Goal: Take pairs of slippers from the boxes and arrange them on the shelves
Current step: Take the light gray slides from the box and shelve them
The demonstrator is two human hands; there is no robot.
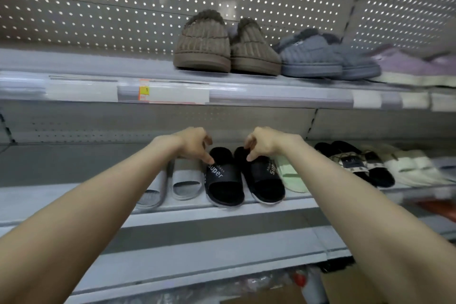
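A pair of black slippers (223, 180) with white "super" lettering on the straps and pale soles stands side by side, toes toward me, at the lower shelf's (61, 168) front, between grey slippers (183, 177) and a green slipper (292, 177)

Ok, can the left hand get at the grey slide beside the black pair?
Probably yes: the left hand is right beside the grey slide, nothing lies on it, and only a fingertip touches the neighbouring black slide.

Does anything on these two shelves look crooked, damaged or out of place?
Nothing looks damaged or spilled. The right black slipper sits slightly askew: its toe angles toward the green slipper, whereas the left black slipper points straight forward.
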